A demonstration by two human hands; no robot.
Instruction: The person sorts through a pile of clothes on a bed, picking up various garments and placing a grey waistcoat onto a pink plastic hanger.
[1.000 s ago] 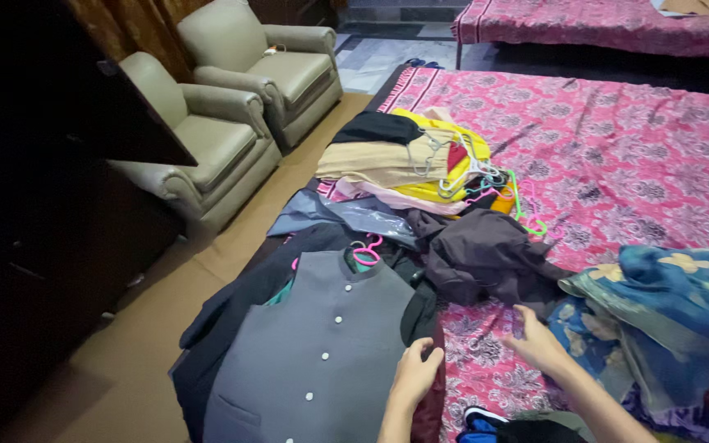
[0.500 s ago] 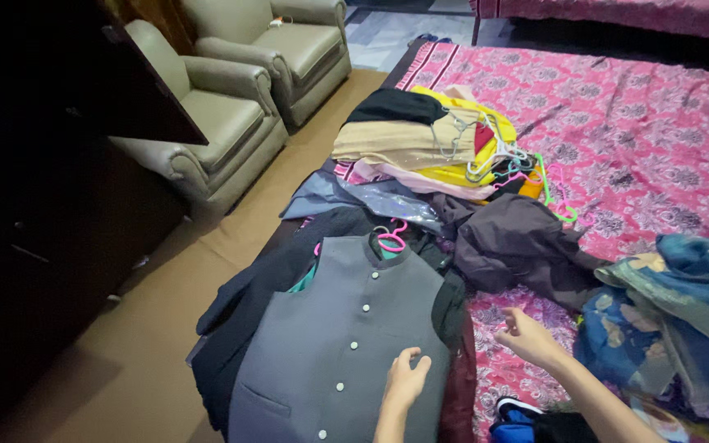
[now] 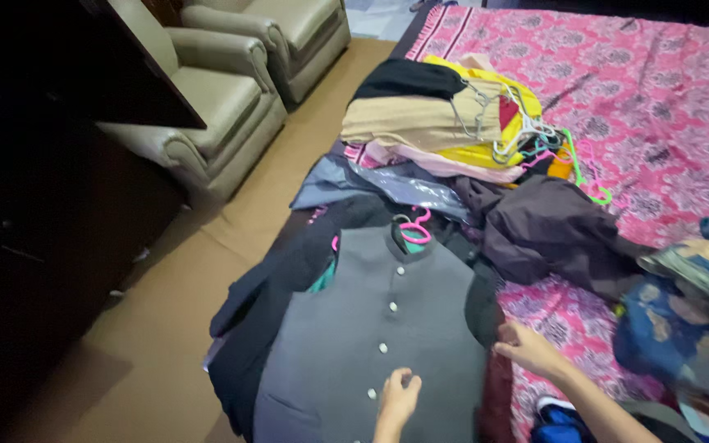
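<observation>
Nearest the camera, the left hand (image 3: 398, 398) pinches the grey buttoned waistcoat (image 3: 379, 336) lying on the bed edge; the right hand (image 3: 527, 349), fingers loosely curled, touches its side. Beyond, the pink plastic hanger (image 3: 414, 228) could slip out if the fabric is tugged.

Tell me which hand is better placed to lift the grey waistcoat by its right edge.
Right. The right hand already touches the grey waistcoat at that edge, while the left hand rests mid-front by the buttons.
</observation>
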